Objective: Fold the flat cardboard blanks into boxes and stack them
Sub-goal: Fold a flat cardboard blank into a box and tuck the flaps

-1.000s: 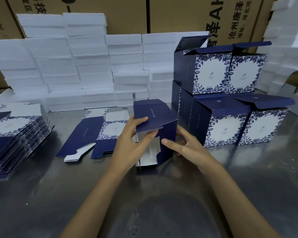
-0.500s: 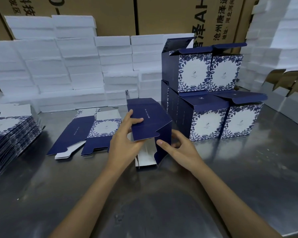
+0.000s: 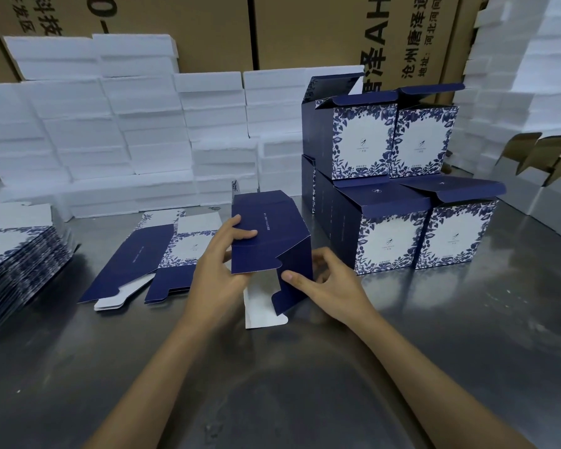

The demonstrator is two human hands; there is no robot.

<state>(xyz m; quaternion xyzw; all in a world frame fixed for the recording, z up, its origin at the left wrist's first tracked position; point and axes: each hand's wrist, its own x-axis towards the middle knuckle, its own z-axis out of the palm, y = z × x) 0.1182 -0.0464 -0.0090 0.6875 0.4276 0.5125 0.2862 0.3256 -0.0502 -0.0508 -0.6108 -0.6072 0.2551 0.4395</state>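
A half-folded box [image 3: 269,241] is standing at the middle of the worktop [image 3: 305,384], with the left hand [image 3: 217,270] lying against its left side and the right hand [image 3: 331,283] against its right. Just left of it a flat blank [image 3: 153,257] is lying on the worktop, and further left — at the edge — a stack of blanks [image 3: 17,257] is sitting. To the right, finished boxes [image 3: 399,189] are standing in two tiers, upper ones resting on lower ones. Behind everything foam blocks [image 3: 117,131] are piling up, and behind those — large cartons [image 3: 208,30] are standing.
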